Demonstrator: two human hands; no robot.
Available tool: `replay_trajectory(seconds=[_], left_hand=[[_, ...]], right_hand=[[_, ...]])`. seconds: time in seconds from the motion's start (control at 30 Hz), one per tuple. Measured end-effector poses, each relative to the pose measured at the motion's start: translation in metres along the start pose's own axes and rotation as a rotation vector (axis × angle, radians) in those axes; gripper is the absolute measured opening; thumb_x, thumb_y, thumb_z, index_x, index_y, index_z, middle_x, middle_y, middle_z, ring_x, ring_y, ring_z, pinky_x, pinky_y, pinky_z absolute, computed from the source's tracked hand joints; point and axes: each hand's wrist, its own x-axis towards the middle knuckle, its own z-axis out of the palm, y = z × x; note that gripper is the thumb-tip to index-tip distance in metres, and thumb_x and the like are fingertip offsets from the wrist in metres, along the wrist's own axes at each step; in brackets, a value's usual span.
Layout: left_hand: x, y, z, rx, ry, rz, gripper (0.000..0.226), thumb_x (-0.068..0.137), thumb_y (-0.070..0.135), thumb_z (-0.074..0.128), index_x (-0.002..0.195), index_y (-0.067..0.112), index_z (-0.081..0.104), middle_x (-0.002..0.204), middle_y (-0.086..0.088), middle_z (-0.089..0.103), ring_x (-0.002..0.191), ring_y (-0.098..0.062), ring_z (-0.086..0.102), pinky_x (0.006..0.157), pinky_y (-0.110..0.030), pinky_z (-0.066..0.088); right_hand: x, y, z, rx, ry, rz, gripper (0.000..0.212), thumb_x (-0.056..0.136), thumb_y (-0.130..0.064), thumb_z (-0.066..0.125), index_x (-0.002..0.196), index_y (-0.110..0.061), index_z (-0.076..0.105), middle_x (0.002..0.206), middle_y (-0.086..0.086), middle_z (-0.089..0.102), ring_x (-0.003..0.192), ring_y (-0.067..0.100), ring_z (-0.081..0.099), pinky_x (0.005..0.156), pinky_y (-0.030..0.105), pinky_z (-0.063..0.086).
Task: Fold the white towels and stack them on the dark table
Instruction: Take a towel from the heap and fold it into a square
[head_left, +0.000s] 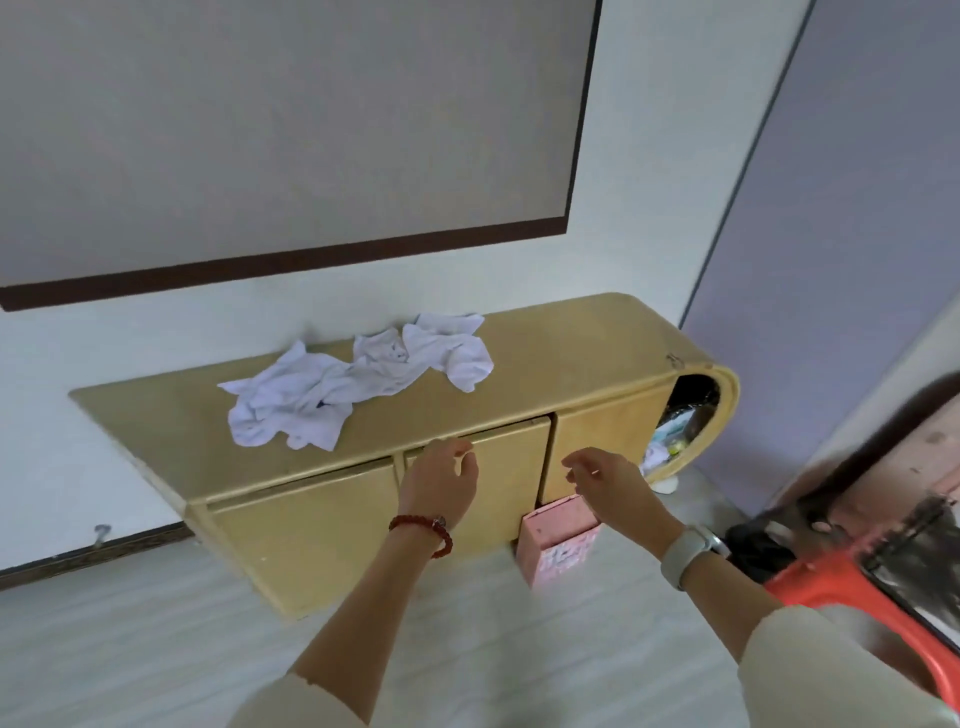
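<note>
— Fingers (462, 451) of the left hand (439, 480) loosely curled, holding nothing, held in front of the middle drawer (498, 457) of the tan cabinet (561, 343). Same for the right hand (605, 480): relaxed, slightly bent, clamped on nothing.

— And the white towels (358, 376)?

— Crumpled in a heap on top of the cabinet, unfolded, toward the wall, well apart from both hands. Hard to say how many.

— Containers?

— Three drawer fronts along the cabinet; middle one slightly proud of the others, contents not visible. Open rounded end compartment (685, 410) at the right, stuffed with packets, too blurred to name. Pink box (563, 540) on the floor against the cabinet, just under the right hand, printed on the front; inside unseen.

— Anything on the wrists?

— Red bead bracelet (423, 527) on the left, pale watch (688, 551) on the right. Orange stool (852, 597) at the far right, blurred.
</note>
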Motion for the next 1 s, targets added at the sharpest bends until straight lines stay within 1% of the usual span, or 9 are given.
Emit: replay_trajectory(seconds=[0.1, 0.27, 0.47, 0.57, 0.7, 0.77, 0.83, 0.93, 1.0], left_hand=[[0.054, 0.007, 0.01, -0.005, 0.028, -0.07, 0.024, 0.092, 0.019, 0.048, 0.11, 0.014, 0.062, 0.113, -0.003, 0.061, 0.101, -0.019, 0.058, 0.09, -0.029, 0.043], [0.14, -0.016, 0.034, 0.003, 0.069, -0.191, 0.023, 0.091, 0.018, 0.049, 0.11, 0.013, 0.062, 0.111, -0.004, 0.062, 0.099, -0.019, 0.059, 0.091, -0.031, 0.045], [0.258, -0.06, 0.084, 0.04, 0.109, -0.285, 0.026, 0.091, 0.018, 0.049, 0.114, 0.015, 0.06, 0.12, -0.001, 0.058, 0.11, -0.019, 0.053, 0.094, -0.032, 0.043], [0.322, -0.084, 0.106, 0.103, 0.131, -0.33, 0.029, 0.092, 0.014, 0.047, 0.119, 0.013, 0.056, 0.127, -0.003, 0.051, 0.118, -0.02, 0.045, 0.093, -0.03, 0.041], [0.384, -0.113, 0.128, 0.256, 0.171, -0.367, 0.035, 0.089, 0.009, 0.051, 0.124, 0.009, 0.053, 0.129, -0.008, 0.049, 0.119, -0.027, 0.042, 0.094, -0.035, 0.04], [0.408, -0.126, 0.137, 0.362, 0.203, -0.34, 0.038, 0.078, 0.005, 0.065, 0.116, 0.007, 0.06, 0.119, -0.013, 0.057, 0.109, -0.035, 0.052, 0.082, -0.043, 0.047], [0.428, -0.139, 0.143, 0.451, 0.243, -0.353, 0.044, 0.061, 0.006, 0.078, 0.103, 0.008, 0.065, 0.104, -0.013, 0.063, 0.093, -0.037, 0.06, 0.067, -0.043, 0.05], [0.446, -0.148, 0.148, 0.521, 0.283, -0.388, 0.033, 0.052, 0.008, 0.083, 0.081, 0.012, 0.068, 0.087, -0.007, 0.065, 0.08, -0.032, 0.062, 0.062, -0.039, 0.048], [0.449, -0.148, 0.148, 0.525, 0.331, -0.388, 0.022, 0.055, 0.007, 0.082, 0.07, 0.014, 0.066, 0.079, -0.003, 0.065, 0.075, -0.029, 0.061, 0.063, -0.037, 0.046]], right_hand=[[0.068, -0.004, -0.01, -0.023, -0.055, -0.041, 0.024, 0.091, -0.009, 0.046, 0.102, -0.011, 0.066, 0.094, 0.006, 0.069, 0.086, 0.025, 0.064, 0.082, 0.034, 0.049], [0.182, -0.005, 0.002, -0.016, -0.163, -0.138, 0.022, 0.088, -0.007, 0.047, 0.099, -0.012, 0.066, 0.083, 0.003, 0.067, 0.077, 0.026, 0.062, 0.072, 0.031, 0.045], [0.325, 0.022, 0.048, -0.08, -0.26, -0.195, 0.027, 0.092, -0.011, 0.042, 0.111, -0.013, 0.061, 0.104, 0.003, 0.066, 0.082, 0.015, 0.056, 0.071, 0.023, 0.038], [0.395, 0.033, 0.077, -0.134, -0.332, -0.192, 0.03, 0.094, -0.011, 0.04, 0.118, -0.013, 0.057, 0.116, 0.004, 0.06, 0.097, 0.018, 0.056, 0.076, 0.02, 0.036], [0.466, 0.04, 0.108, -0.211, -0.416, -0.211, 0.033, 0.093, -0.009, 0.04, 0.124, -0.014, 0.052, 0.123, 0.007, 0.052, 0.11, 0.021, 0.05, 0.089, 0.033, 0.044], [0.492, 0.04, 0.12, -0.276, -0.431, -0.256, 0.038, 0.092, -0.01, 0.041, 0.129, -0.016, 0.047, 0.128, 0.006, 0.048, 0.117, 0.022, 0.044, 0.092, 0.036, 0.043], [0.515, 0.038, 0.132, -0.388, -0.426, -0.351, 0.044, 0.093, -0.014, 0.042, 0.137, -0.02, 0.038, 0.135, 0.004, 0.041, 0.121, 0.023, 0.039, 0.094, 0.037, 0.043], [0.544, 0.031, 0.148, -0.527, -0.444, -0.454, 0.051, 0.094, -0.021, 0.043, 0.142, -0.025, 0.027, 0.139, 0.004, 0.032, 0.122, 0.024, 0.035, 0.094, 0.035, 0.042], [0.556, 0.025, 0.156, -0.575, -0.454, -0.516, 0.046, 0.093, -0.023, 0.044, 0.138, -0.025, 0.033, 0.137, 0.004, 0.031, 0.122, 0.024, 0.034, 0.093, 0.033, 0.039]])
